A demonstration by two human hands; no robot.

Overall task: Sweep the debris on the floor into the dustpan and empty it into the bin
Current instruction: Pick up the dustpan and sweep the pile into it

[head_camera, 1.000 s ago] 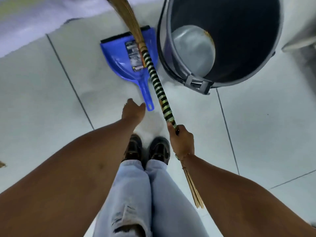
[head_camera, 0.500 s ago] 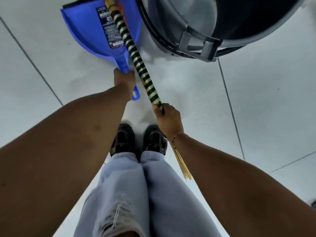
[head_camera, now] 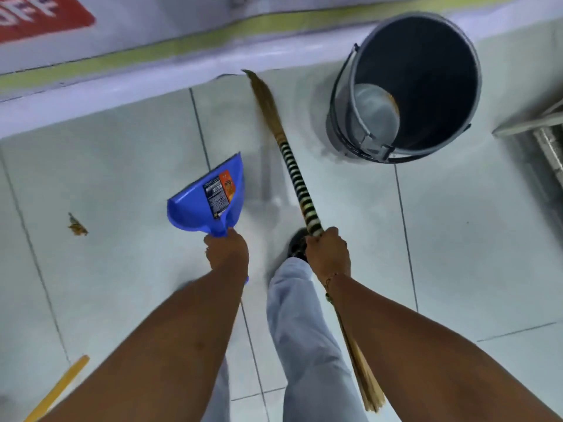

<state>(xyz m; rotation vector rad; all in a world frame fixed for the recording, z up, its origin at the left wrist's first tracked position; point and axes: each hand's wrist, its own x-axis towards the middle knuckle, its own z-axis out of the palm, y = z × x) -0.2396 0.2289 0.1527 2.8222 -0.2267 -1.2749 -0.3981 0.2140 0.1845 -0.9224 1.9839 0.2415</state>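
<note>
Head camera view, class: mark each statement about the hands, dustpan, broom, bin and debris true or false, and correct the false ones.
1. The left hand holds the blue dustpan by its handle. True.
2. The dustpan lies flat on the floor. False: it is lifted and tilted in the hand.
3. The right hand grips the broom on its striped handle. True.
4. The bin is on the person's left. False: it stands ahead on the right, beyond the broom.
5. A piece of brown debris lies on the floor left of the dustpan. True.
6. The broom's bristles are inside the bin. False: they point at the floor, left of the bin.
</note>
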